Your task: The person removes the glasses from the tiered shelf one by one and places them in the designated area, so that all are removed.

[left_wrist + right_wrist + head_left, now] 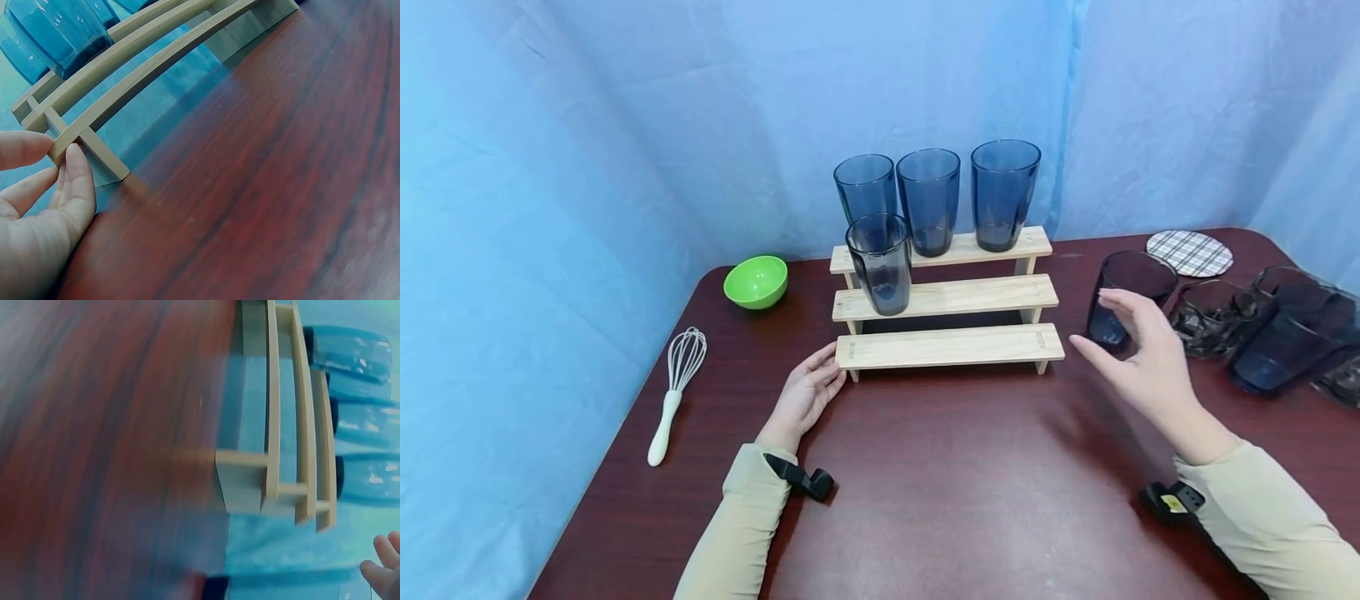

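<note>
A three-tier wooden shelf (pixel 950 347) stands on the table. My left hand (pixel 805 392) pinches the left end of its lowest board, thumb and fingers on either side of the edge in the left wrist view. Three blue-tinted glasses stand on the top tier, the rightmost glass (pixel 1006 196) a bit apart. Another glass (pixel 882 267) is upright at the left of the middle tier. My right hand (pixel 1153 367), thumb and fingers spread, is just in front of a dark glass (pixel 1138 273) right of the shelf. Whether it touches that glass I cannot tell.
More dark glasses (pixel 1292 337) and patterned glassware (pixel 1213 312) crowd the table's right side. Behind them lies a round plaid mat (pixel 1190 253). A green bowl (pixel 756 283) and a whisk (pixel 673 396) are at the left. Blue cloth (pixel 775 108) hangs behind the table.
</note>
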Motion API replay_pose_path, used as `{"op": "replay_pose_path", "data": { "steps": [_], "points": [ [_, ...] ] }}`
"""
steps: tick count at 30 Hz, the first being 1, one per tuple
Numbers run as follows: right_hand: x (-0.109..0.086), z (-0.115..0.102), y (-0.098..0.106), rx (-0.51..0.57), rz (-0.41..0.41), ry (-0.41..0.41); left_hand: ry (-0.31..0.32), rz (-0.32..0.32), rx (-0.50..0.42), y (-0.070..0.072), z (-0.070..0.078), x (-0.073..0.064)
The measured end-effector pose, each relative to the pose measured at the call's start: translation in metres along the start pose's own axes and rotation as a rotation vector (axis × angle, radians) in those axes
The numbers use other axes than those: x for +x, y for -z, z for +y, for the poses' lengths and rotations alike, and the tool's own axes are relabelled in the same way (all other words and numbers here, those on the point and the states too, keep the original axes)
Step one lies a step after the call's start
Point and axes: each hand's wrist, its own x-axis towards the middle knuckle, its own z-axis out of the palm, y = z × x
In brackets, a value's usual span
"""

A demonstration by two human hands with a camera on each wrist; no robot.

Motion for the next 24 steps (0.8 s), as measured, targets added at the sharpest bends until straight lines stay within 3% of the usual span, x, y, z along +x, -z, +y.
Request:
{"op": "replay_pose_path", "data": {
  "steps": [12,24],
  "points": [
    [0.007,-0.021,-0.050,0.035,-0.144,0.021,-0.006,0.003,0.022,0.000,-0.001,0.000],
    [0.021,-0.041,-0.090,0.108,-0.252,-0.037,-0.009,0.006,0.028,-0.001,-0.001,0.000]
  ]
}}
